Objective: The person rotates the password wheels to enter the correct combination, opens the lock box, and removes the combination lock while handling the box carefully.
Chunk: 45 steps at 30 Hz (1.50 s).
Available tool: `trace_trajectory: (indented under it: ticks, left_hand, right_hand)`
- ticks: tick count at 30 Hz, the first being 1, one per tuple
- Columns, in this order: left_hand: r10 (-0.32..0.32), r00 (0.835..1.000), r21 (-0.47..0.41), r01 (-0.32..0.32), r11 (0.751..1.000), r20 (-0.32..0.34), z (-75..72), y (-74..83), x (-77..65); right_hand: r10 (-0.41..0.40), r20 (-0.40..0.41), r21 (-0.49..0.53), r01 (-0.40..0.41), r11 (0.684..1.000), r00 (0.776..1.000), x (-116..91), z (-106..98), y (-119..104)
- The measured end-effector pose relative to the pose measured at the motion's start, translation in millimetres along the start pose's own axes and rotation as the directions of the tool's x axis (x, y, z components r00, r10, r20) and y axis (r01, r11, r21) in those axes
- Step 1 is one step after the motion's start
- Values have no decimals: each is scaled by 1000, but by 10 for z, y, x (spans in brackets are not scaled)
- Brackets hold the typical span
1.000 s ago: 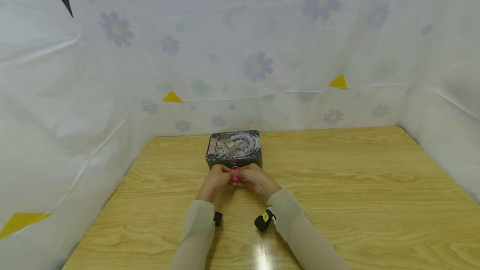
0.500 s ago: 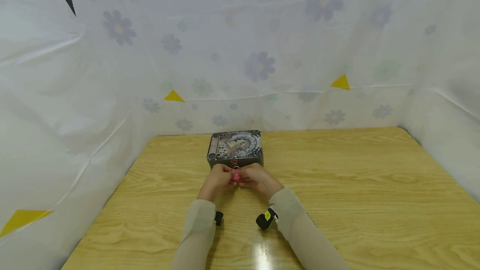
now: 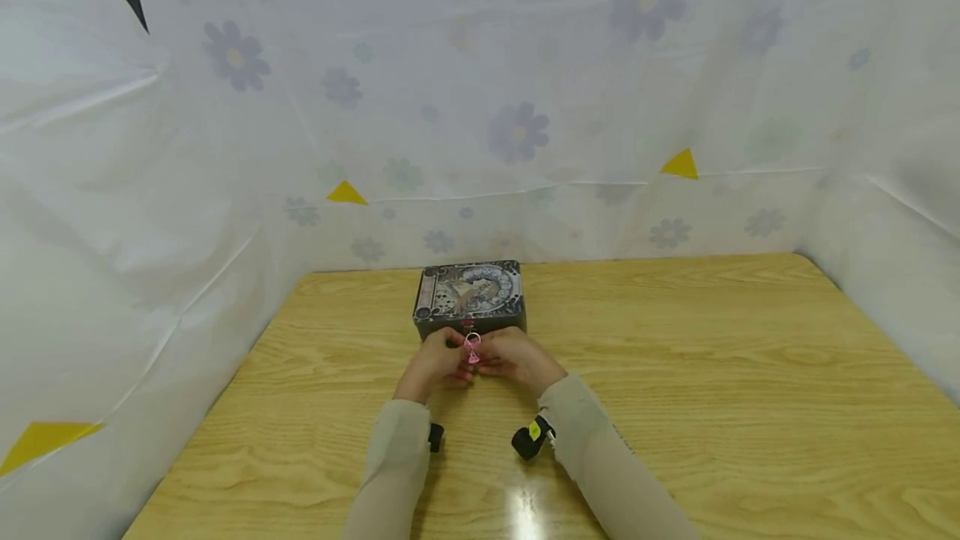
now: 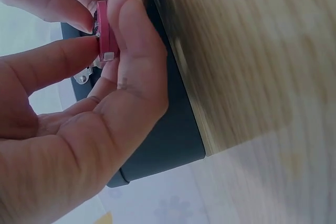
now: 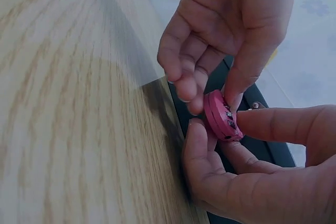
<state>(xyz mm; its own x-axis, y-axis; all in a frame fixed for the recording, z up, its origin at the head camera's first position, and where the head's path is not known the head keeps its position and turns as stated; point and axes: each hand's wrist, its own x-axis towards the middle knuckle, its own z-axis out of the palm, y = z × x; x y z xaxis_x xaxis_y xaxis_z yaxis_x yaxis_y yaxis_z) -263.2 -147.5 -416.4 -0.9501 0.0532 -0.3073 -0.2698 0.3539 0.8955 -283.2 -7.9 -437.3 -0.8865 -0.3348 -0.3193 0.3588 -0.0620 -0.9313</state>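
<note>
A small pink combination padlock hangs by its metal shackle at the front of a dark box with a picture on its lid. My left hand holds the padlock from the left, its thumb at the dial side and curled fingers behind. From the other side my right hand pinches it between thumb and fingers. Black number dials show on the padlock in the right wrist view. The left wrist view has it edge-on, beside a metal latch. The digits are too small to read.
The box stands near the back edge of a wooden table. Behind the table hangs a pale flowered sheet, with more sheeting at both sides. Black straps sit at the wrists.
The left thumb has drawn back slightly to the left, and more of the padlock's face and shackle shows. Both hands stay at the box's front; the box has not moved.
</note>
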Motion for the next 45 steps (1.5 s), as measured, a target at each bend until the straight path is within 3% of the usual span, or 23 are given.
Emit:
trace_trajectory:
  ticks: [12, 22, 30, 45]
  left_hand:
    - [29, 999, -52, -30, 998, -18, -11, 17, 15]
    - [38, 999, -36, -39, 999, -28, -12, 36, 33]
    - [41, 998, -25, -42, 999, -39, -20, 40, 35]
    - [46, 999, -15, -46, 999, -22, -31, 45, 16]
  right_hand:
    - [-18, -14, 42, 19, 999, 1000, -1, 51, 1]
    - [-37, -49, 54, 40, 998, 998, -6, 75, -18]
    - [57, -102, 37, -54, 998, 993, 15, 97, -41]
    - [-12, -38, 45, 13, 999, 999, 4, 84, -8]
